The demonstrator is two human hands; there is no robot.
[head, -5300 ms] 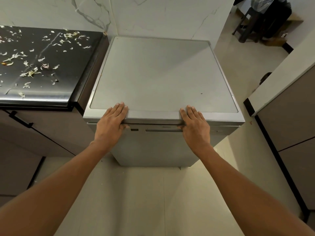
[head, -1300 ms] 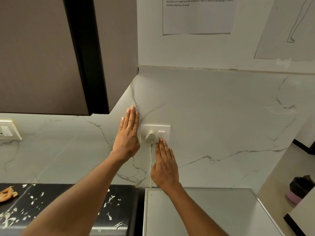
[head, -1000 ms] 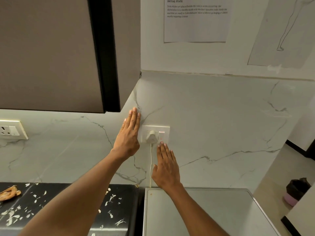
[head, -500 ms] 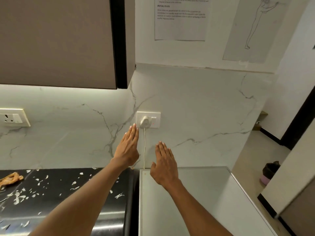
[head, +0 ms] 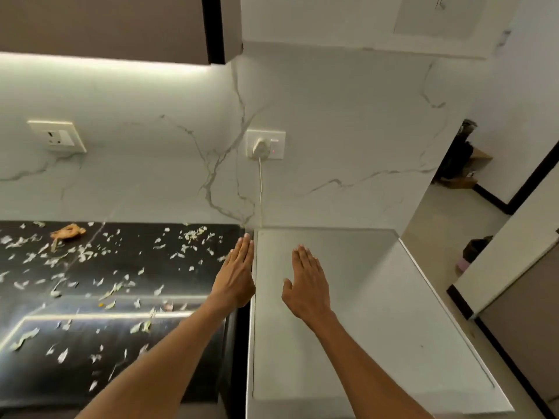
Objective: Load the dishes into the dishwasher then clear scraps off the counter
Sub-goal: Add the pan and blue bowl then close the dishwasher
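Note:
The grey dishwasher [head: 378, 313] stands at the right, seen from above; only its flat top shows. My right hand [head: 307, 281] hovers over that top with straight fingers, holding nothing. My left hand [head: 237, 275] is flat and empty over the gap between the dishwasher and the black counter [head: 90, 352]. Pale vegetable scraps [head: 90, 255] lie scattered across the counter, with an orange-brown peel [head: 68, 231] near the back. No dishes are in view.
A white plug [head: 260, 146] sits in the wall socket above the dishwasher, its cord running down behind it. A second socket [head: 57, 136] is at the left. A brown wall cabinet [head: 106, 25] hangs overhead. At the right, a doorway opens onto floor.
Both hands have come down from the wall socket to just above the dishwasher top and counter edge. My view has tilted down, showing more of the counter.

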